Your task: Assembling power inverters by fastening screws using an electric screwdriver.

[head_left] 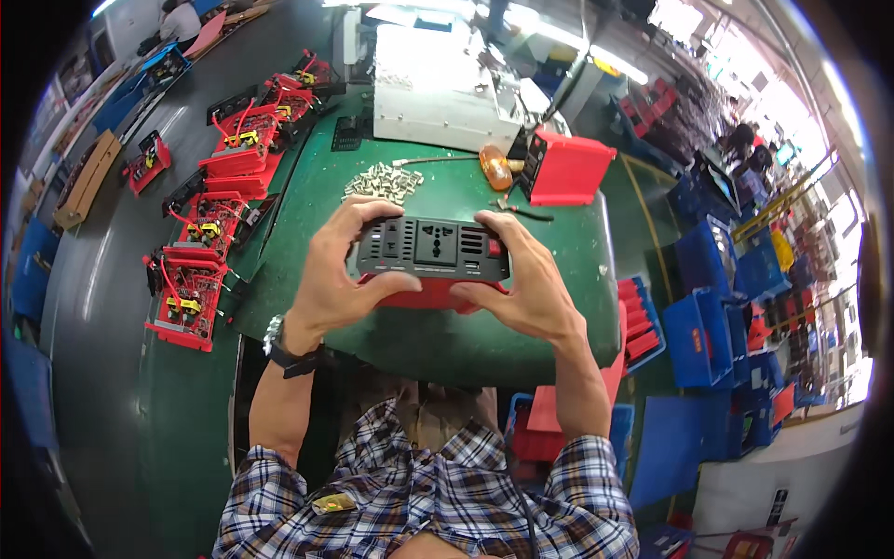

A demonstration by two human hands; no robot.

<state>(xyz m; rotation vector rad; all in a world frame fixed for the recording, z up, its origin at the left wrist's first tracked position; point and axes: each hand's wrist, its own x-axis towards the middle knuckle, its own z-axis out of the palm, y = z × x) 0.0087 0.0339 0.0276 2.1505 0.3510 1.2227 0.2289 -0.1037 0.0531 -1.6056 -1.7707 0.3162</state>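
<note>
Between my two hands a power inverter [433,248] is held up over the green table, its black socket panel facing me and its red casing showing below. My left hand [343,259] grips the panel's left end, fingers over the top edge and thumb along the bottom. On the right end my right hand [528,276] closes the same way, thumb underneath. Just beyond them lies a pile of small pale metal pieces [383,184]. To the far right of the table stands another red inverter casing [566,168], beside an orange-handled screwdriver-like tool [495,168].
Several opened red units with circuit boards [194,300] line the left side. A white machine [438,88] stands at the table's back, near a black panel [346,133]. Blue bins [698,340] and red parts [639,321] are at the right.
</note>
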